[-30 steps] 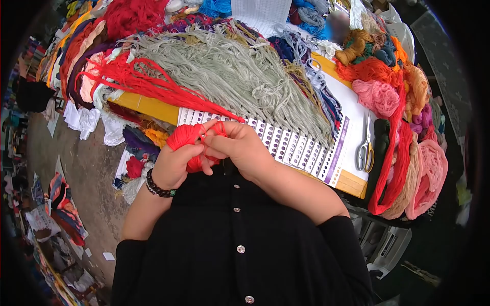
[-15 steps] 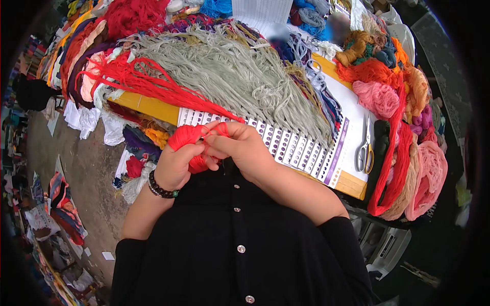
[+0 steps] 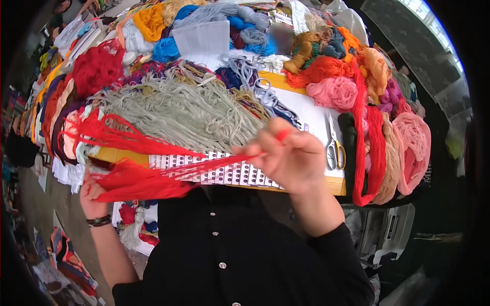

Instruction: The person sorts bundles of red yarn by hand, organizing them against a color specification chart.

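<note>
A bundle of red yarn (image 3: 148, 181) stretches between my two hands, above the table's front edge. My left hand (image 3: 93, 193), at the far left, is closed on the loose, wide end of the bundle. My right hand (image 3: 291, 155) is raised over the right part of the punched card, its fingers pinching the narrow end of the red strands; it is slightly blurred. Behind the yarn, the white card with rows of holes (image 3: 219, 173) shows in part. More red threads (image 3: 127, 137) lie over grey-green threads (image 3: 178, 107) fanned across the table.
Scissors with a yellow and grey handle (image 3: 335, 153) lie on white paper at the right. Beyond them hang red, beige and pink skeins (image 3: 412, 148). Blue, orange and crimson yarn (image 3: 98, 69) is heaped at the back, around a printed sheet (image 3: 204, 43).
My hands have moved apart, left hand to the left and right hand to the right. The red yarn, bunched between them before, is now drawn out long. The view has shifted.
</note>
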Action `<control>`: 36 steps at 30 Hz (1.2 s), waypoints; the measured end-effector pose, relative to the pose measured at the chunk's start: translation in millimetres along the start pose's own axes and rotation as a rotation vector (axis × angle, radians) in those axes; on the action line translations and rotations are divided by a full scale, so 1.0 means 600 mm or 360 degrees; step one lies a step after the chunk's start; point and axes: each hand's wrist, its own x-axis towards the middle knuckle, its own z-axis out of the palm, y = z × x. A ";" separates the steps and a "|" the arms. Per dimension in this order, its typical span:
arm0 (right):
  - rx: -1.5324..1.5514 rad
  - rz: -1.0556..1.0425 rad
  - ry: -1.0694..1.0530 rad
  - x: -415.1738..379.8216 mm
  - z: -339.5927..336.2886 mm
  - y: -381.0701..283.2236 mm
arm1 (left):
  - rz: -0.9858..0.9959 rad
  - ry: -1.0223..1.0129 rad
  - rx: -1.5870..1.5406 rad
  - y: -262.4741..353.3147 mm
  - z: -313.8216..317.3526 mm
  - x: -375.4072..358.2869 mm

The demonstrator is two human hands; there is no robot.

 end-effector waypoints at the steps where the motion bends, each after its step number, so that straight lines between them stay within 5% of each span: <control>1: -0.0036 -0.0100 0.0006 -0.016 -0.006 -0.020 | 0.0081 0.0062 0.0127 0.042 -0.033 0.004; 3: -0.0221 -0.0087 0.0286 -0.052 -0.037 -0.076 | 0.0134 0.0025 0.0488 0.143 -0.136 0.023; 7: -0.0783 -0.0327 0.1080 -0.122 -0.119 -0.235 | 0.0851 0.1163 0.1165 0.186 -0.087 0.017; 9: -0.1012 -0.0654 0.1382 -0.168 -0.130 -0.334 | 0.0894 0.1168 0.1347 0.261 -0.133 -0.001; 11: -0.2291 -0.1134 0.1908 -0.233 -0.143 -0.437 | 0.0943 0.1266 0.1389 0.271 -0.131 -0.010; 12: -0.2335 -0.1216 0.2006 -0.264 -0.143 -0.475 | 0.1059 0.1404 0.1427 0.239 -0.094 -0.019; 14: -0.3385 -0.1597 0.2324 -0.275 -0.119 -0.484 | 0.1171 0.1570 0.1557 0.190 -0.055 -0.032; 15: -0.3590 -0.1423 0.2614 -0.260 -0.092 -0.462 | 0.1172 0.1580 0.1561 0.189 -0.060 -0.034; 17: -0.3394 -0.1422 0.2334 -0.212 -0.079 -0.400 | 0.0792 0.1148 0.1627 0.181 -0.082 -0.035; 19: -0.2924 -0.1305 0.1638 -0.155 -0.101 -0.313 | 0.0397 0.0756 0.1147 0.104 -0.056 -0.016; 20: -0.2837 -0.0806 0.1721 -0.129 -0.120 -0.262 | 0.0101 0.0536 0.0921 0.041 -0.010 -0.011; 21: -0.2824 -0.0585 0.1459 -0.101 -0.131 -0.199 | -0.0189 -0.0022 0.0776 0.007 -0.035 0.001; 23: -0.2754 0.0178 0.1269 -0.050 -0.148 -0.083 | -0.0525 0.0218 0.0899 -0.141 0.083 0.004; 25: -0.2632 0.0278 0.0885 -0.025 -0.186 0.006 | -0.0887 0.0048 0.0880 -0.238 0.134 0.020; 29: -0.2464 0.0626 0.0766 0.021 -0.208 0.105 | -0.0986 -0.0211 0.1653 -0.365 0.206 0.042; 36: -0.2425 0.0792 0.0785 0.059 -0.245 0.149 | -0.1060 0.0146 0.1815 -0.434 0.162 0.095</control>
